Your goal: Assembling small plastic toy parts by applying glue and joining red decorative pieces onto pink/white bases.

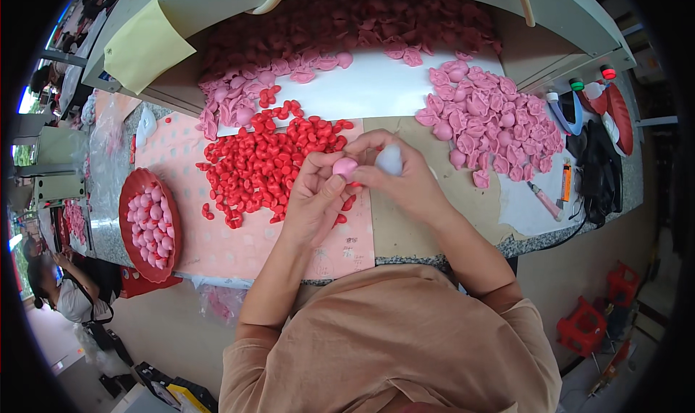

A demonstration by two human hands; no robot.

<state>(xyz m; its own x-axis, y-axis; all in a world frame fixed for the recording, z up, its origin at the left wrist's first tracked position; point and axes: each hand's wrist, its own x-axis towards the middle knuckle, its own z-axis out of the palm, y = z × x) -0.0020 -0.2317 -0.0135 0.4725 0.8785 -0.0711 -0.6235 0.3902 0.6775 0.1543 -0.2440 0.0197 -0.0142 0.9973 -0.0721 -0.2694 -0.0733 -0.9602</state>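
Observation:
Between my two hands is a small round pink piece [345, 168], pinched by the fingers of my left hand [316, 199]. My right hand [410, 183] closes around a whitish, translucent rounded thing [389, 159] that looks like a small squeeze bottle; its tip is hidden by my fingers. The right fingertips also meet the pink piece. A bit of red shows under the fingers, too covered to make out. Just left of my hands lies a heap of small glossy red pieces [253, 159]. To the right is a pile of pink petal-like pieces [492, 120].
Many more pink pieces [362, 22] fill the back under a grey housing [579, 15] with a yellow note [148, 45]. At left stand a red basket [124, 217] of pink balls and a white bottle [146, 127]. A tube [546, 201] and orange cutter [566, 182] lie right.

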